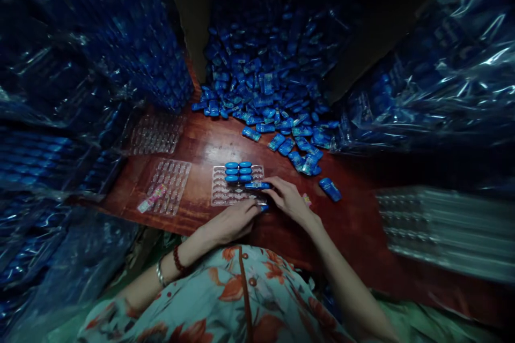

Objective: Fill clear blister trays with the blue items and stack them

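A clear plastic blister tray [223, 193] lies on the red-brown wooden table [201, 144] in front of me, with several small blue cases [238, 171] seated in its far rows. My right hand [287, 198] rests at the tray's right edge, fingers pinched on one blue case [257, 186] lying across the tray. My left hand [233, 222] sits at the tray's near edge, fingers curled over a blue piece [263, 207] that only peeks out.
A big pile of loose blue cases [265, 91] spills from a cardboard box [193, 32] at the back. Two more clear trays [169, 185] lie left. Plastic bags of blue goods [434, 80] crowd both sides; stacked clear trays [446, 230] sit right.
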`<state>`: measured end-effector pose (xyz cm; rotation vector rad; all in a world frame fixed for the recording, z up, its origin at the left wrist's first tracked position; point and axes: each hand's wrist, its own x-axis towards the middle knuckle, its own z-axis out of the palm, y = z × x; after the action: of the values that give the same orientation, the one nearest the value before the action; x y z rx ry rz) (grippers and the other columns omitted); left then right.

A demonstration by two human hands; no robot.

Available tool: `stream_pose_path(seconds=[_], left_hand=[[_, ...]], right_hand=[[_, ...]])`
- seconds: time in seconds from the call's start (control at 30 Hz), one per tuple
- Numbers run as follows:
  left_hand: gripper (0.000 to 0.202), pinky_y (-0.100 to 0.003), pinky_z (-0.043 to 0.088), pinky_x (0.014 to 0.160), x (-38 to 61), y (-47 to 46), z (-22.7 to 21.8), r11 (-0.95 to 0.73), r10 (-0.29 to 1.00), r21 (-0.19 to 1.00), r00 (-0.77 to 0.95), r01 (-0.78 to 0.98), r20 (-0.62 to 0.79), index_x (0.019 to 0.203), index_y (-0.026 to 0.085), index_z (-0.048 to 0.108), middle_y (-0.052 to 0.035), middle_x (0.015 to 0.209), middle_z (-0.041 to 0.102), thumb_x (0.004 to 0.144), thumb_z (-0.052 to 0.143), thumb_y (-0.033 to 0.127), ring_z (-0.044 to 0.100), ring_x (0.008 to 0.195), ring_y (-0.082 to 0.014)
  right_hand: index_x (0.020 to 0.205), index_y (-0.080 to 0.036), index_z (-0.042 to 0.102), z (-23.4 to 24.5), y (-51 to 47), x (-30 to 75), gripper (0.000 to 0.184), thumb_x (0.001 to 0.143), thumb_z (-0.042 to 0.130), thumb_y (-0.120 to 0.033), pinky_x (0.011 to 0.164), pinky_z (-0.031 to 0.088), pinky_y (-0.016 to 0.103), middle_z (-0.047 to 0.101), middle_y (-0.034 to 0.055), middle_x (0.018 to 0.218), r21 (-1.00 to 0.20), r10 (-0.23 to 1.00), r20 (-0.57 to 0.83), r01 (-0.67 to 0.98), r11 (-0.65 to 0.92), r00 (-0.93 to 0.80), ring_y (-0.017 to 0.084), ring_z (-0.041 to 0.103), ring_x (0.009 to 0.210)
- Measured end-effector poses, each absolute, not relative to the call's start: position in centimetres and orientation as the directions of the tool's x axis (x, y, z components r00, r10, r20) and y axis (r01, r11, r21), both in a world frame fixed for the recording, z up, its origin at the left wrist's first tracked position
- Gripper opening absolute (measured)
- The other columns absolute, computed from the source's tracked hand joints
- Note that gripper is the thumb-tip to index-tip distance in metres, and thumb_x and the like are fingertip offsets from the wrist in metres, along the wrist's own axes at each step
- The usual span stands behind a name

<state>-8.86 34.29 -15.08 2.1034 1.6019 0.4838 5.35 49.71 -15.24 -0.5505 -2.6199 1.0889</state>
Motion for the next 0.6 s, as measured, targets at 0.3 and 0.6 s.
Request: stream_pose_path(seconds=[0.3, 0.6], left_hand=[[0.032, -0.037, 0.049, 0.087, -8.5, 30.3, -18.9, 0.056, 0.998, 0.667, -0.051, 0.743, -0.028, 0.122, 0.017, 0.048, -0.0102, 0.104, 0.057, 0.092, 0.043, 0.024, 0.056, 0.097, -0.0202], [0.019, -0.027, 0.049, 0.081, -12.9, 30.0, -16.2, 0.061, 0.884, 0.79, -0.401, 0.61, 0.241, 0.107, 0.018, 0.054, -0.0051, 0.096, 0.061, 0.089, 0.051, 0.023, 0.059, 0.09, -0.0155]], right_hand=[[0.108, -0.01, 0.057, -12.7, 46.4, 0.7, 0.028, 0.088, 0.039, -0.006, 0.079, 0.046, 0.034, 0.061, 0.0129, 0.097, -0.09, 0.339, -0.176, 0.358, 0.929, -0.924, 0.023, 0.056, 0.091], [0.119, -0.015, 0.05, -14.0, 47.4, 2.4, 0.028, 0.092, 0.042, -0.019, 0.075, 0.043, 0.03, 0.061, 0.0096, 0.099, -0.13, 0.27, -0.11, 0.283, 0.95, -0.957, 0.02, 0.056, 0.087]])
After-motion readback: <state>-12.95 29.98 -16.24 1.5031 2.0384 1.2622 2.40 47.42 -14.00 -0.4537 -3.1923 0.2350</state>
